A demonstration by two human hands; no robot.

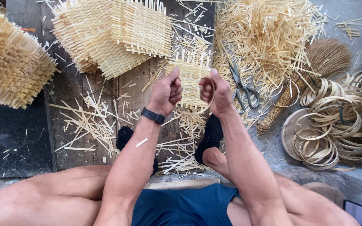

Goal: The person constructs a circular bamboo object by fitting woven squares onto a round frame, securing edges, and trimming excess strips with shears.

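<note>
Nearest: my knees and blue shorts, feet in black socks [209,138] on the plank floor [70,90].

Left hand [165,93]: watch on the wrist, grip curled tight, thumb up, fingers closed on the left edge of a small woven bamboo mat [190,81].

Right hand [214,93]: grip likewise closed, pinching the mat's right edge together with a thin bent bamboo strip [206,104] that looped below the fist.

The mat hung upright between both hands, just beyond the knuckles, loose strip ends pointing up and away from me; its long axis ran near to far. Both hands were equally near it, one on each side.

Below it: loose offcut strips [89,125] scattered across the floor.

Right of the right hand, close by: scissors [241,86], blades pointing away.

Further right: a hand broom [302,83] and coiled bamboo hoops [340,125].

Farthest: stacked woven mats [114,33] ahead, another stack [11,62] far left, a heap of cut strips [269,33] upper right.
</note>
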